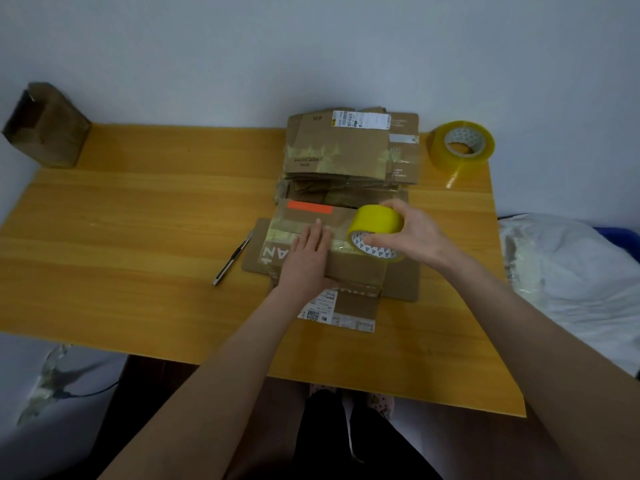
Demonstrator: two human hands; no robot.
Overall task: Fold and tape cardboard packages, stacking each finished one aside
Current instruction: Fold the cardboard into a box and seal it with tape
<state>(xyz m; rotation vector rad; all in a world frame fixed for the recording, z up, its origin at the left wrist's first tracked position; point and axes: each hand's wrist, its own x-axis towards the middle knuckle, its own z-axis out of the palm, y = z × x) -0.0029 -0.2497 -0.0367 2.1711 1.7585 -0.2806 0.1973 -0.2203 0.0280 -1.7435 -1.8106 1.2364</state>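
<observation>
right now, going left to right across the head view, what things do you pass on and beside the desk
open cardboard box → utility knife → left hand pressing flat on the cardboard → yellow tape roll gripped by the right hand → spare tape roll → white crumpled material off the desk's right edge

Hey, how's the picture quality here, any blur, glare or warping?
Head view: dim, even light, no harsh glare; the wide-angle lens stretches the table corners; print on the cardboard package is soft; the tape roll in the right hand shows little motion blur.
</observation>
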